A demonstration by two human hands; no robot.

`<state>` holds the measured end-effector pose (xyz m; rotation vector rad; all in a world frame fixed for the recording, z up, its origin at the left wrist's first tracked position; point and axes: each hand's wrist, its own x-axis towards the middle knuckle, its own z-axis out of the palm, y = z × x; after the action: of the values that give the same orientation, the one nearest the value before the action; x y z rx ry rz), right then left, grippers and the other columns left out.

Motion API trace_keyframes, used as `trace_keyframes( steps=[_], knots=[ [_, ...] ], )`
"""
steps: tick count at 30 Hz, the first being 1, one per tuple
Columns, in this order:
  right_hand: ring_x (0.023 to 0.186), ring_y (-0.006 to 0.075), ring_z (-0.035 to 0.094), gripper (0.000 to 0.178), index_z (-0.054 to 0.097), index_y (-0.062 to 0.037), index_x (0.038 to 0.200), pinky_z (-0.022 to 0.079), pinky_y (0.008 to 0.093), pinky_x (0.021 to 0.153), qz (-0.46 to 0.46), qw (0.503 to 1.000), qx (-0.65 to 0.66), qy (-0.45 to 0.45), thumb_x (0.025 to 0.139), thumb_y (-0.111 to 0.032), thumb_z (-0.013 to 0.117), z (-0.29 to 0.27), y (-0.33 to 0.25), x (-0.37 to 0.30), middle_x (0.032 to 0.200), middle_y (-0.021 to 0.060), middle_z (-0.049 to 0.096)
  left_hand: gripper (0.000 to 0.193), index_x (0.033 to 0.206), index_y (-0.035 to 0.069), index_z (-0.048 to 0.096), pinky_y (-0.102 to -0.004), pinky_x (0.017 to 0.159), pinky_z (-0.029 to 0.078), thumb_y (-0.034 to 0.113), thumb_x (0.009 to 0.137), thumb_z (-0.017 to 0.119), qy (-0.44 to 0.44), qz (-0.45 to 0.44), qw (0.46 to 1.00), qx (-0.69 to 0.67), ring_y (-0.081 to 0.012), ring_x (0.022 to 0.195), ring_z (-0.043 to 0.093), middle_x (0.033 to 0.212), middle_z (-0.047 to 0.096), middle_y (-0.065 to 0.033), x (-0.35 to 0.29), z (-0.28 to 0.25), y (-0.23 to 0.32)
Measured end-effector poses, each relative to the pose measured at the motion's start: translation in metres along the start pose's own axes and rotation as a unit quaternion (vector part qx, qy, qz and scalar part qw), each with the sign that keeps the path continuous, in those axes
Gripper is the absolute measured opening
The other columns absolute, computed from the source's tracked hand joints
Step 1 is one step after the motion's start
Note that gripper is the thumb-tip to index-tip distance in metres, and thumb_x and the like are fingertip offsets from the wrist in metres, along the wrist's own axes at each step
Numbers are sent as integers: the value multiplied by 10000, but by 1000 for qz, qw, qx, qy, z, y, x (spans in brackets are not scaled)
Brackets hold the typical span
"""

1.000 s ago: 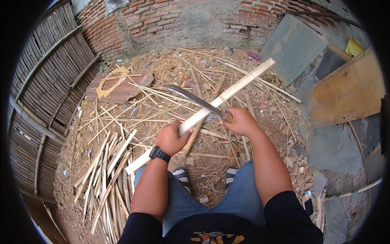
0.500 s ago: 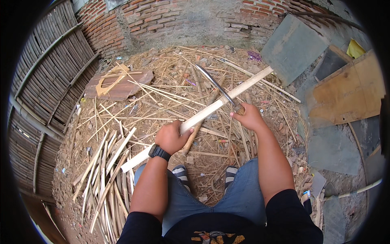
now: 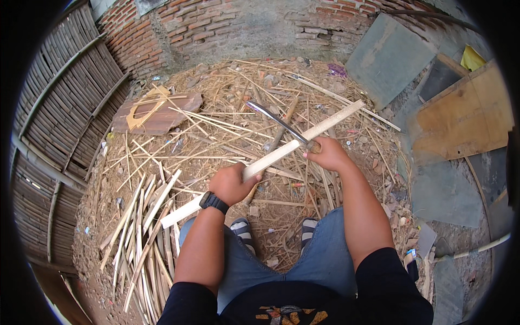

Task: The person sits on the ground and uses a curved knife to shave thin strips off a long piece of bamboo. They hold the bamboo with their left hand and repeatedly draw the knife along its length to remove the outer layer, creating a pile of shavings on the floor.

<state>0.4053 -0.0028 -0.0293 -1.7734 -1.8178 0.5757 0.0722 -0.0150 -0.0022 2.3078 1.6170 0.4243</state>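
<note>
A long, pale split-bamboo slat slants across in front of me, its near end by my left thigh and its far end up to the right. My left hand, with a black watch at the wrist, is closed around the slat below its middle. In my right hand is the short wooden handle of a machete. Its dark, slightly curved blade crosses the slat and points up to the left. Whether the edge touches the slat or only lies over it, I cannot tell.
A heap of split bamboo strips lies at my left. Thin sticks and straw litter the dirt, with a brown board farther off. A bamboo fence stands left, a brick wall ahead, and grey and brown panels lean at right.
The machete has swung so that its tip sits farther left and nearer to me, with the blade flatter. The slat's far end has dropped slightly nearer; my left hand keeps its grip.
</note>
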Motion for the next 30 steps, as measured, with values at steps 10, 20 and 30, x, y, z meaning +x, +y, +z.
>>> trace_keyframes(
  steps=[10,20,30],
  knots=[
    [1173,392,686,648,672,-23,1343,525,443,1011,15,999,-3,-28,824,-370,847,4,-6,1,1243,261,712,529,940,37,676,-515,720,569,561,896,745,-14,2,1000,13,-424,791,721,797,716,-217,1,1,-4],
    [1168,388,688,661,665,5,1336,522,435,1012,7,999,-16,-45,812,-348,859,4,-9,1,1235,266,714,526,910,39,671,-510,706,571,559,900,745,-12,2,1000,20,-418,769,720,769,709,-201,2,3,-4],
    [1162,405,686,648,675,5,1319,525,442,1011,6,999,-28,-43,811,-361,847,8,-4,3,1225,277,711,511,897,37,682,-498,701,569,544,895,752,11,28,999,24,-399,739,717,738,704,-185,3,10,-10]
  ],
)
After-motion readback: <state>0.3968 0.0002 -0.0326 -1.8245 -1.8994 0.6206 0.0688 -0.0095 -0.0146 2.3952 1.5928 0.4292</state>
